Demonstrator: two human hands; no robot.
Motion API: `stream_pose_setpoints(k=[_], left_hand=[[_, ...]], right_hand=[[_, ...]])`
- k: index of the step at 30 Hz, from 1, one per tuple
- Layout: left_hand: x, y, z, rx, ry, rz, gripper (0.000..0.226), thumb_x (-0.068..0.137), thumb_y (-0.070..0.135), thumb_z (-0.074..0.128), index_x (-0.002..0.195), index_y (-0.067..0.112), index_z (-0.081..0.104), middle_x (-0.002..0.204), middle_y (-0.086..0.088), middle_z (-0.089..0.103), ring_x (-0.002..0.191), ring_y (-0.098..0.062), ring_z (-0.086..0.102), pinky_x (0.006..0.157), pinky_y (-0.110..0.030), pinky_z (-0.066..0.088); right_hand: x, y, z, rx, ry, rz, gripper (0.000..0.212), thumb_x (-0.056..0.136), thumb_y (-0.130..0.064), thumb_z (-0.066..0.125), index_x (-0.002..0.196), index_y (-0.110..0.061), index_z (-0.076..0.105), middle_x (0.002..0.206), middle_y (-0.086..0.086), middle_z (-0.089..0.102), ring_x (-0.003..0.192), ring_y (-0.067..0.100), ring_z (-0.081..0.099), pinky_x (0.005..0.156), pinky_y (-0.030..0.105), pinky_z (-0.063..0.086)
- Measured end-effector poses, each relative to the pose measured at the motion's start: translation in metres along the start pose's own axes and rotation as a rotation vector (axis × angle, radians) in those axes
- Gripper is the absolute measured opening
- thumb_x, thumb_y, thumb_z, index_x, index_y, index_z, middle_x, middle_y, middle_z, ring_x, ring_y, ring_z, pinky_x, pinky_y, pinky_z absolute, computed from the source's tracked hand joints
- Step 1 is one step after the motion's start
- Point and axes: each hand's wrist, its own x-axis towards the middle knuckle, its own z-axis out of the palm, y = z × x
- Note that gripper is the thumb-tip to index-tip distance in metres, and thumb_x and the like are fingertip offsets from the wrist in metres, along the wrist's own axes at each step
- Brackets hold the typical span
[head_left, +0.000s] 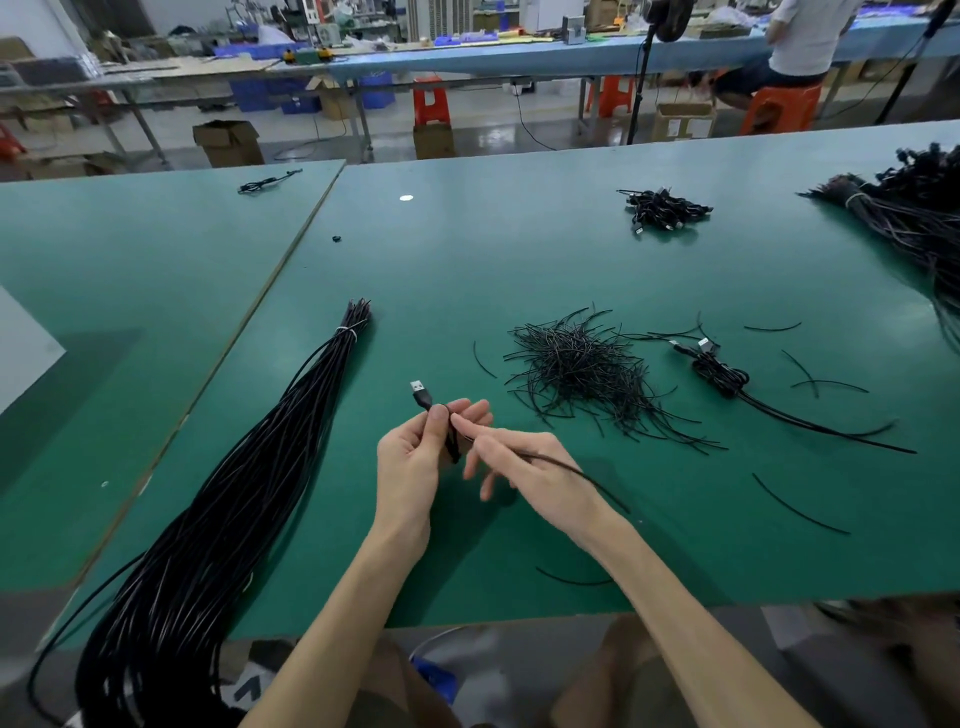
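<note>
My left hand (415, 457) grips a coiled black USB cable (453, 439) above the green table (467, 270); its silver plug (418, 387) sticks up past my thumb. My right hand (524, 467) pinches a thin black tie wire (571, 470) against the coil, and the wire trails back over my wrist. To the right lies a heap of black tie wires (582, 369). A long tied bundle of black cables (234, 493) runs from the table's middle down off the front edge on my left.
A coiled cable (719, 376) lies right of the heap, with stray wires around it. A small pile of bundled cables (665, 208) sits further back and a big cable bundle (914, 218) at far right. Behind stand benches, stools, boxes and a seated person (800, 47).
</note>
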Motion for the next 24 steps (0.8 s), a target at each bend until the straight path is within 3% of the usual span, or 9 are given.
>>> stream_pose_setpoints(k=[2,4,7,10,12,15,24], left_hand=[[0.004,0.001,-0.003,-0.247,0.052,-0.072,0.034,0.109,0.020,0.046,0.123,-0.007,0.062,0.121,-0.017,0.073,0.115,-0.030,0.071,0.091,-0.032,0.059],[0.009,0.005,-0.007,-0.484,0.107,-0.138,0.033,0.108,0.020,0.047,0.120,-0.007,0.063,0.119,-0.016,0.074,0.111,-0.025,0.072,0.085,-0.027,0.059],[0.011,0.011,-0.011,-0.735,0.094,-0.228,0.026,0.107,0.015,0.048,0.105,0.002,0.071,0.092,-0.002,0.074,0.081,-0.012,0.073,0.073,-0.022,0.059],[0.009,0.017,-0.011,-0.957,0.035,-0.297,0.025,0.100,-0.003,0.044,0.097,0.004,0.068,0.074,0.006,0.059,0.059,-0.008,0.058,0.061,-0.020,0.053],[0.009,0.019,-0.013,-1.120,-0.012,-0.321,0.028,0.100,-0.002,0.039,0.092,0.006,0.064,0.068,0.009,0.049,0.052,-0.006,0.044,0.054,-0.018,0.043],[0.009,0.019,-0.014,-1.129,-0.020,-0.315,0.037,0.106,0.002,0.029,0.088,0.011,0.059,0.062,0.011,0.038,0.048,-0.008,0.034,0.050,-0.018,0.034],[0.009,0.016,-0.014,-1.074,-0.120,-0.300,0.043,0.113,0.012,0.024,0.085,0.014,0.057,0.058,0.011,0.038,0.045,-0.008,0.032,0.046,-0.020,0.034]], right_hand=[[0.000,0.002,0.004,-0.102,-0.035,0.025,0.031,0.108,-0.026,0.052,0.134,-0.024,0.069,0.089,-0.004,0.074,0.067,0.014,0.063,0.074,0.024,0.050],[0.000,0.003,0.004,-0.109,-0.025,0.057,0.030,0.107,-0.030,0.053,0.118,-0.016,0.077,0.087,-0.009,0.076,0.066,0.013,0.063,0.070,0.027,0.050],[0.000,0.001,0.002,-0.010,0.032,0.048,0.026,0.104,-0.024,0.058,0.099,-0.014,0.081,0.075,-0.002,0.073,0.066,0.010,0.062,0.064,0.017,0.047],[-0.002,-0.001,-0.001,0.047,0.062,0.037,0.025,0.102,-0.024,0.063,0.089,-0.012,0.081,0.069,0.001,0.070,0.065,0.010,0.062,0.065,0.013,0.045],[-0.002,-0.002,-0.002,0.070,0.068,0.038,0.026,0.101,-0.025,0.064,0.087,-0.012,0.081,0.069,0.003,0.069,0.066,0.012,0.061,0.068,0.015,0.047],[-0.003,-0.003,-0.002,0.111,0.097,0.039,0.029,0.101,-0.032,0.065,0.086,-0.013,0.081,0.070,0.007,0.069,0.067,0.013,0.061,0.070,0.017,0.047],[-0.003,-0.004,-0.001,0.146,0.230,0.055,0.046,0.098,-0.049,0.061,0.075,-0.013,0.078,0.065,0.007,0.070,0.060,0.013,0.062,0.063,0.016,0.047]])
